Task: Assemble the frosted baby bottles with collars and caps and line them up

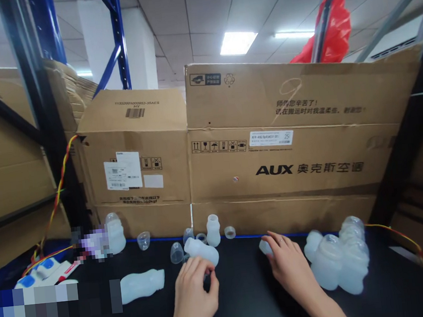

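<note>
My left hand (195, 293) is closed, its thumb and fingertips curled together around something small that is mostly hidden. Just beyond these fingers a milky plastic bottle (202, 252) lies tilted, touching or nearly touching them. My right hand (287, 257) has its fingers bent over a translucent whitish bottle (266, 246), of which only one end shows. Between the hands, farther back, stands an open-necked bottle (213, 230) with a clear ring (229, 232) beside it. Clear dome caps (176, 253) lie left of the tilted bottle. Another bottle (143, 285) rests on its side at left.
Several capped bottles (335, 261) stand grouped at right. One capped bottle (115, 233) and a clear cup-shaped cap (143, 241) are at the back left. Cardboard (280, 172) walls off the black table's (247, 299) rear. Rack posts and red-yellow wires (398, 232) flank it.
</note>
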A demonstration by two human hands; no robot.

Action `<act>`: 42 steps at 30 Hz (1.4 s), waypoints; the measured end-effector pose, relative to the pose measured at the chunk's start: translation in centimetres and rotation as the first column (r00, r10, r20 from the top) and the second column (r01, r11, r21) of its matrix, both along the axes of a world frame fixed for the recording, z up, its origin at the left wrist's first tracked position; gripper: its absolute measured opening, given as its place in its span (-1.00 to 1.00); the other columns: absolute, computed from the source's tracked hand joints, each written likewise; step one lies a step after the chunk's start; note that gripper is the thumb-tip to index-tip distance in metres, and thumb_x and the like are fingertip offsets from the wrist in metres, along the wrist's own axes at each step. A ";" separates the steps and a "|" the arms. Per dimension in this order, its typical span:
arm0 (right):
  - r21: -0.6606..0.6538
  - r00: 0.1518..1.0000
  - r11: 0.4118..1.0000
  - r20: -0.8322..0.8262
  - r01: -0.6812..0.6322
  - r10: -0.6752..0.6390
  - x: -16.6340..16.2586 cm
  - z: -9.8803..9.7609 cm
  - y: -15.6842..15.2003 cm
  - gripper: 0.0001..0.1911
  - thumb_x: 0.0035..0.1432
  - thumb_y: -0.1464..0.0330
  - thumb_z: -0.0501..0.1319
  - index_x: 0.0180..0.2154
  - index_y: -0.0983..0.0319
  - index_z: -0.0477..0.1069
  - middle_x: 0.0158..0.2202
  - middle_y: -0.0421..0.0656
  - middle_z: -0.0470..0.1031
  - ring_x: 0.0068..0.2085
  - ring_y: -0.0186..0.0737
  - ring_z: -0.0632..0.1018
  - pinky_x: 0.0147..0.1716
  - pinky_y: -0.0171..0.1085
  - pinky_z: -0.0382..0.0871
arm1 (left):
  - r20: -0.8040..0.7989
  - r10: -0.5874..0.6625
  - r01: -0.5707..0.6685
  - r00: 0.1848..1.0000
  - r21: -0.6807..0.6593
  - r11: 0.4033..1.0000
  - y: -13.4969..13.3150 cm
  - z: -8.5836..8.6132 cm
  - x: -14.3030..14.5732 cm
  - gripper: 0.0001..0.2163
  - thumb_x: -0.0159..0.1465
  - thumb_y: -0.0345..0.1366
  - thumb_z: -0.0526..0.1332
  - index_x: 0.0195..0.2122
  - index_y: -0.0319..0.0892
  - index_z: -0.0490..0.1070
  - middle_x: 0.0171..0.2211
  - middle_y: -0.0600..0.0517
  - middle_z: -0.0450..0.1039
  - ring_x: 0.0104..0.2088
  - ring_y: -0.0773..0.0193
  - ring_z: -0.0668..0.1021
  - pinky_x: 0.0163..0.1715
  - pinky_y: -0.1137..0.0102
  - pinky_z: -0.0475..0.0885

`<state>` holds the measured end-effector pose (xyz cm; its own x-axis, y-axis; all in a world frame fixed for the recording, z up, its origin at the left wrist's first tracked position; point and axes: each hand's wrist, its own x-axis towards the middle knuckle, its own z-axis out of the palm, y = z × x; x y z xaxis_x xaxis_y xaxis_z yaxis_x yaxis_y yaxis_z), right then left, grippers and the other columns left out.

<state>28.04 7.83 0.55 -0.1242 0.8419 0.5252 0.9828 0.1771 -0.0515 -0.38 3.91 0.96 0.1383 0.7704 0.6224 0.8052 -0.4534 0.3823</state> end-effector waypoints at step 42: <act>0.034 0.838 0.892 -0.329 -0.450 0.435 -6.7 0.1 -3.2 -0.66 0.33 0.49 0.10 0.09 0.15 0.41 0.09 0.01 0.41 0.06 0.03 0.46 0.07 0.06 0.40 | -0.251 -0.109 0.088 0.962 -0.092 0.992 1.4 0.0 -2.4 -0.53 0.27 0.08 0.29 0.10 -0.07 0.52 0.16 -0.14 0.51 0.27 -0.22 0.38 0.34 -0.33 -0.12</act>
